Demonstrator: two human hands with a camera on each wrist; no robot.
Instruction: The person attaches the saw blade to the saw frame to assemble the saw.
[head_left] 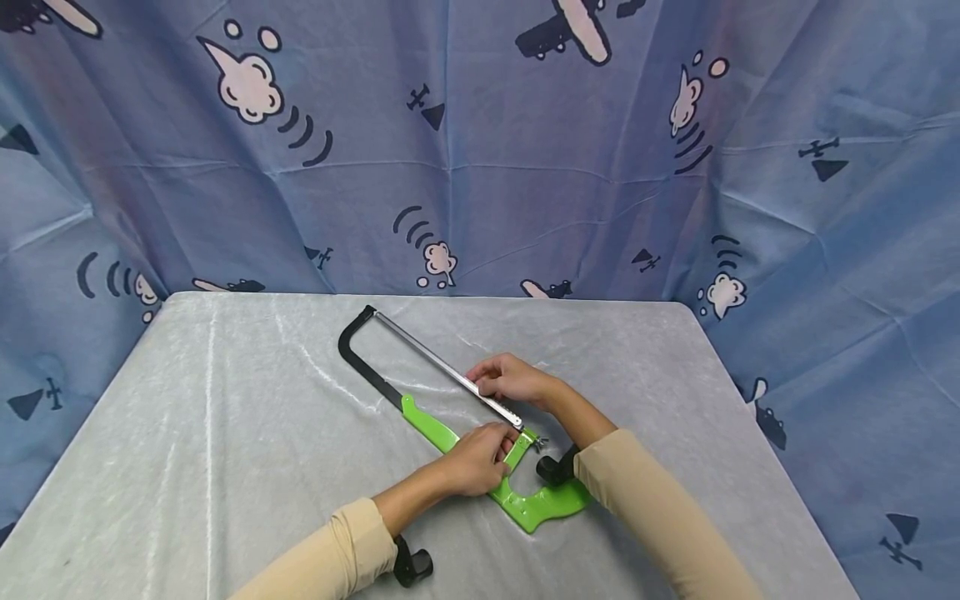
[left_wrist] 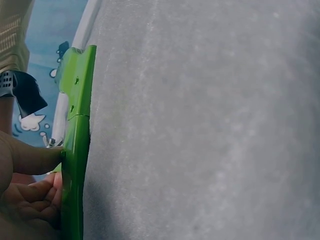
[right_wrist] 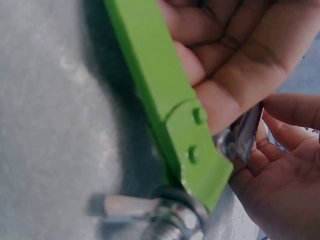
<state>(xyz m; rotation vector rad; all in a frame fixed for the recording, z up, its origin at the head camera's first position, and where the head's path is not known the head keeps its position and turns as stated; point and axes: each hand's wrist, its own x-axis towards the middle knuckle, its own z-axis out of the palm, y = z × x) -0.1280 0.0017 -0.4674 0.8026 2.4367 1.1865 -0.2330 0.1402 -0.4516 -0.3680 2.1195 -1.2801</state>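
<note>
A hacksaw with a green handle (head_left: 528,504) and a black front frame (head_left: 360,358) lies slantwise on the table, its silver blade strip (head_left: 427,354) facing the far side. My left hand (head_left: 476,458) grips the green frame just ahead of the handle, and its thumb (left_wrist: 42,157) presses on the green side. Farther up, my right hand (head_left: 513,379) pinches the blade strip between thumb and fingers near its handle end. A metal wing nut (head_left: 542,443) sits at the green blade mount (right_wrist: 195,140). The right sleeve partly covers the handle's end.
A light grey cloth covers the table (head_left: 262,467). Behind and beside it hangs a blue patterned curtain (head_left: 487,125). Black wrist mounts stick out by the left sleeve (head_left: 322,550) and the right sleeve (head_left: 652,500).
</note>
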